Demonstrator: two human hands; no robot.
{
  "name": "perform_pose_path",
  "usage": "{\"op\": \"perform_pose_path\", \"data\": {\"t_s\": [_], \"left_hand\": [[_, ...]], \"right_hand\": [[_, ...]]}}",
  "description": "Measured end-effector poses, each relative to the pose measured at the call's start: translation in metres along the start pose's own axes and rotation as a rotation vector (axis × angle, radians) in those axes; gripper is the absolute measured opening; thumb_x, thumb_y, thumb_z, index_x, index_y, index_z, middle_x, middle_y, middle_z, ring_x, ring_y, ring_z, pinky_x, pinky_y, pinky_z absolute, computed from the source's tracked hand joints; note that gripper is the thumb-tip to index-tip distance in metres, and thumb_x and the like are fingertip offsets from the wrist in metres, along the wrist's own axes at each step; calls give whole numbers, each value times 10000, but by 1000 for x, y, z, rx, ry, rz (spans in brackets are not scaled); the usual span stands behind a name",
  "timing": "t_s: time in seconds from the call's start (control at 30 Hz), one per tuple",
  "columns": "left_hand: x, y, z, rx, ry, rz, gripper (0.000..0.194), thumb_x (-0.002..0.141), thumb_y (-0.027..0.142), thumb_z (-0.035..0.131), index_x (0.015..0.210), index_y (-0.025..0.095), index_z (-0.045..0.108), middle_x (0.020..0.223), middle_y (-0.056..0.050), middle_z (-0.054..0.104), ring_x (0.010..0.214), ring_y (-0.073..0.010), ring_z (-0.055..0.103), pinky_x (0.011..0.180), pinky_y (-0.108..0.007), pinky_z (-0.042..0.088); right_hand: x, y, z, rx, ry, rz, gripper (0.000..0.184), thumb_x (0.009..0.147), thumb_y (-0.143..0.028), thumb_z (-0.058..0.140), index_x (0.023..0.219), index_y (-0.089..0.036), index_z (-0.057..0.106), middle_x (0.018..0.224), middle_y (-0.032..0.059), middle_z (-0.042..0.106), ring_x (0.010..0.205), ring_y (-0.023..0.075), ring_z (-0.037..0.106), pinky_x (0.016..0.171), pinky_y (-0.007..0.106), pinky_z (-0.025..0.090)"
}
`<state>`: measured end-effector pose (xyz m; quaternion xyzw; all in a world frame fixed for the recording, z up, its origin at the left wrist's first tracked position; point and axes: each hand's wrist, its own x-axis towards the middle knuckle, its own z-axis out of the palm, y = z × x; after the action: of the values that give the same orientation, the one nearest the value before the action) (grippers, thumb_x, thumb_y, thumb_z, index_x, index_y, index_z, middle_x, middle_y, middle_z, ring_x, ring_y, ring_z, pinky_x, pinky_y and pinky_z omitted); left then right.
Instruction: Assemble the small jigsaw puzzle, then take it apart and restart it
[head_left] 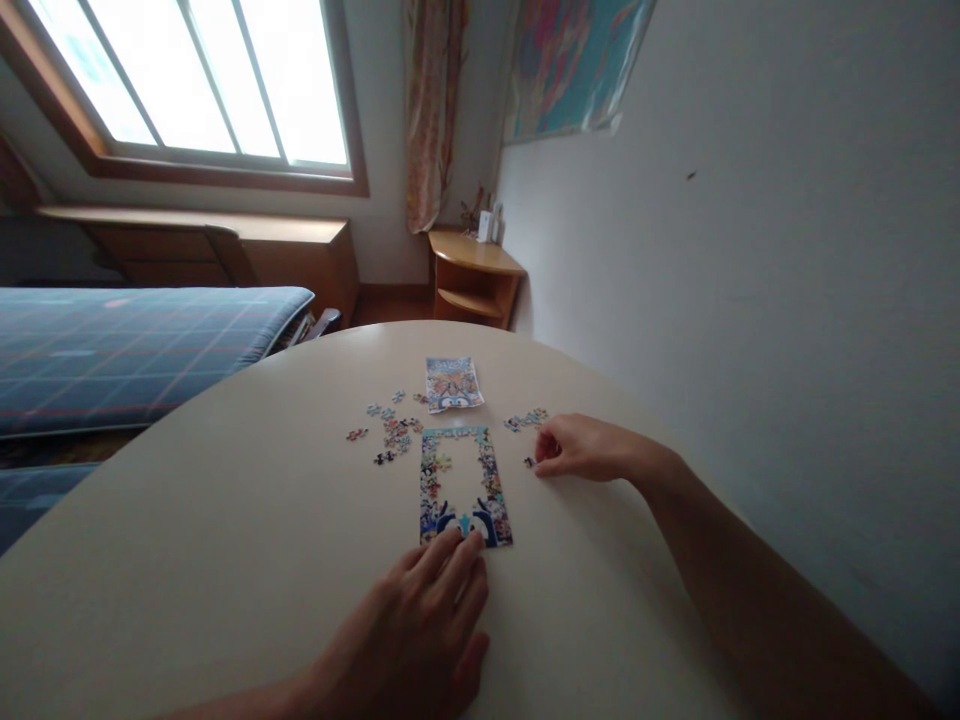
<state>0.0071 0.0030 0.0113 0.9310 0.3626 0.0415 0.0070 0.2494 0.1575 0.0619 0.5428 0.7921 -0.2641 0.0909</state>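
Note:
A partly filled jigsaw puzzle point(495, 500) lies on the round table, its border and lower part put together around a bare middle. My left hand point(427, 610) rests at its bottom edge, fingers stretched out, the fingertips touching the lower pieces. To the right of the puzzle, my right hand point(566, 447) is closed in a pinch on a small dark puzzle piece point(529, 462) at the tabletop. Just beyond that hand lies a small group of loose pieces point(525, 420). More loose pieces point(401, 430) are scattered left of the puzzle. Behind it sits a creased picture sheet point(454, 383).
The cream round table point(247, 520) carries everything. A white wall point(750, 250) runs close along its right side. To the left is a bed with a plaid mattress point(150, 350). A corner shelf point(476, 255) and a window point(210, 80) are at the back.

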Motion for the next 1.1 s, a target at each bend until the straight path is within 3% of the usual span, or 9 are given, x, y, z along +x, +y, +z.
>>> {"op": "perform_pose_path", "data": {"t_s": [0.27, 0.47, 0.57, 0.73, 1.1], "left_hand": [[-3, -1, 6, 6, 20, 4, 432, 975, 395, 456, 1268, 113, 603, 1426, -156, 548, 1277, -333, 538, 1008, -452, 512], [-2, 0, 5, 12, 26, 2, 423, 977, 382, 453, 1261, 107, 606, 1414, -164, 557, 1274, -337, 540, 998, -460, 515], [0, 1, 2, 12, 35, 3, 417, 974, 376, 454, 1253, 108, 611, 1411, -160, 561, 1270, -333, 545, 998, -456, 516], [0, 1, 0, 7, 39, -1, 411, 969, 365, 463, 1251, 107, 613, 1407, -163, 563, 1266, -339, 546, 987, -459, 522], [-1, 0, 0, -18, 16, -1, 418, 972, 360, 462, 1269, 102, 604, 1428, -169, 541, 1286, -351, 529, 996, -476, 517]], "right_hand": [[-2, -8, 1, 1, 36, -76, 181, 715, -229, 698, 878, -152, 703, 818, 50, 706, 692, 156, 600, 565, 234, 401], [-1, -14, 5, 129, -49, -231, 184, 809, -267, 651, 933, -159, 734, 810, 40, 714, 686, 145, 606, 585, 226, 415], [-3, -26, 9, 157, 0, -302, 236, 868, -352, 620, 922, -167, 758, 786, 38, 725, 671, 139, 603, 591, 231, 406], [-1, -45, 20, 168, 62, -387, 199, 866, -305, 643, 955, -195, 783, 830, 37, 765, 698, 139, 642, 631, 233, 411], [11, -43, 34, 262, 4, -423, 223, 851, -313, 641, 947, -170, 783, 855, 50, 775, 735, 151, 672, 676, 233, 464]]}}
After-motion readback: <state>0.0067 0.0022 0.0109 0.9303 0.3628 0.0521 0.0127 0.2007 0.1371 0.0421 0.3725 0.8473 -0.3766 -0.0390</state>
